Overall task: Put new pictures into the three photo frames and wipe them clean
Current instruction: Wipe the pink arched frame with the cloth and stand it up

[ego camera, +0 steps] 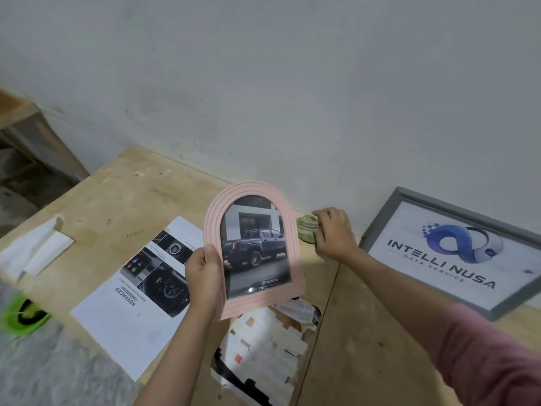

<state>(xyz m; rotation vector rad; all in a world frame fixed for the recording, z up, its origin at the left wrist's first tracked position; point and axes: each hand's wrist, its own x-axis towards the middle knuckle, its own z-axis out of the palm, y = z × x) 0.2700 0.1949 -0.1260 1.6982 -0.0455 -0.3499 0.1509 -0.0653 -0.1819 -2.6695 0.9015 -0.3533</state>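
My left hand [205,276] grips the left edge of a pink arched photo frame [288,221], held upright above the table. A picture of a dark pickup truck sits inside it. To the right of the frame, near the wall, my right hand [332,234] closes on a crumpled green-beige cloth [307,230] lying on the table. A grey rectangular frame [380,221] with a blue logo print leans against the wall at the right.
On the wooden table [117,200] lie a printed car brochure page [128,312], a cut-up magazine sheet [263,353] under the pink frame, and white paper pieces [32,250] at the left. A green object [22,317] sits at the left edge.
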